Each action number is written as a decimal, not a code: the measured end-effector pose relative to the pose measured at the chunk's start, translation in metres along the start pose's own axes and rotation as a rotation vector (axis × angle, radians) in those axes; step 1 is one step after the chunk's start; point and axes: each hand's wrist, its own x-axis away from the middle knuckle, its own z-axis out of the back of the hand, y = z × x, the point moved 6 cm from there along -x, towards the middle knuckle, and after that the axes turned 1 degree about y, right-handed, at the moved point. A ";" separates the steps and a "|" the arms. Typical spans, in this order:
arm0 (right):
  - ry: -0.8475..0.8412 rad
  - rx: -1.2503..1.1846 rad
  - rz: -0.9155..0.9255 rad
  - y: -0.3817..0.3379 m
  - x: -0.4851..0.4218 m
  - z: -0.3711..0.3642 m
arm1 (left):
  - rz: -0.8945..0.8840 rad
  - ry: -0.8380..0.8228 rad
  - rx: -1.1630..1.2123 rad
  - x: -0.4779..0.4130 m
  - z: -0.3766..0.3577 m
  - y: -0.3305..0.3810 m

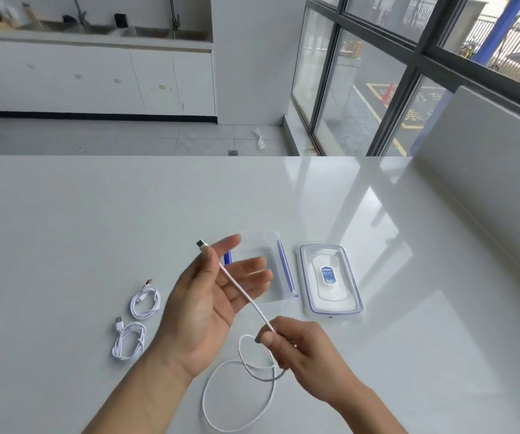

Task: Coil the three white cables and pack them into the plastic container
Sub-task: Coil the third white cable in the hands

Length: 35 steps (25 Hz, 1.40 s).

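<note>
The loose cable [243,296] runs between my hands, just in front of the container [284,267]. It's light, limp and smooth, so I judge its loops will spring open unless pinned. The stiffer stretch behind the plug looks the best hold. My left hand [208,305] pinches it there under the thumb. My right hand [296,343] pinches it lower. Two coiled cables [146,303] lie well left of the container, with the lid [343,296] just right. My left hand hides part of the container, and I can't find the cable's far end.

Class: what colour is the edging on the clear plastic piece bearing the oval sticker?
Blue; the head view shows it on the plastic piece.
</note>
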 end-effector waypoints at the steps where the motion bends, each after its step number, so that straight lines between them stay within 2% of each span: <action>1: -0.039 0.025 -0.010 0.002 0.001 0.001 | -0.039 0.001 0.015 0.001 0.000 0.016; 3: -0.049 -0.041 -0.054 0.005 0.001 0.004 | -0.075 0.015 0.013 0.001 0.003 0.038; 5: 0.002 -0.071 -0.093 0.003 -0.006 0.008 | -0.031 0.010 -0.017 0.002 0.005 0.043; 9: 0.185 0.310 -0.148 -0.008 -0.035 0.022 | 0.130 -0.070 -0.298 0.011 0.000 0.021; 11: 0.225 0.139 -0.220 -0.021 -0.045 0.032 | 0.197 -0.145 -0.528 0.015 0.001 0.007; 13: 0.165 -0.117 -0.277 -0.045 -0.049 0.036 | 0.249 -0.179 -0.715 0.016 0.006 -0.006; 14: 0.122 -0.142 -0.268 -0.059 -0.050 0.036 | 0.260 -0.172 -0.773 0.016 0.009 -0.011; 16: 0.091 0.019 -0.190 -0.084 -0.049 0.035 | 0.219 -0.117 -0.806 0.013 0.014 -0.018; 19: 0.183 0.332 -0.046 -0.106 -0.035 0.030 | 0.062 0.022 -0.641 0.005 0.019 -0.018; 21: 0.254 0.276 0.000 -0.108 -0.024 0.022 | 0.017 0.084 -0.456 0.003 0.017 -0.017; 23: 0.277 0.182 0.058 -0.107 -0.017 0.008 | 0.038 0.110 -0.303 0.004 0.012 -0.018; 28: 0.257 0.435 0.339 -0.097 -0.002 -0.023 | 0.150 0.109 -0.063 0.003 0.009 -0.015; 31: 0.308 0.394 0.344 -0.083 0.007 -0.026 | 0.168 0.052 0.052 0.002 0.004 -0.007; 35: 0.193 0.096 0.204 -0.062 0.008 -0.036 | 0.175 -0.029 0.138 0.005 0.000 -0.001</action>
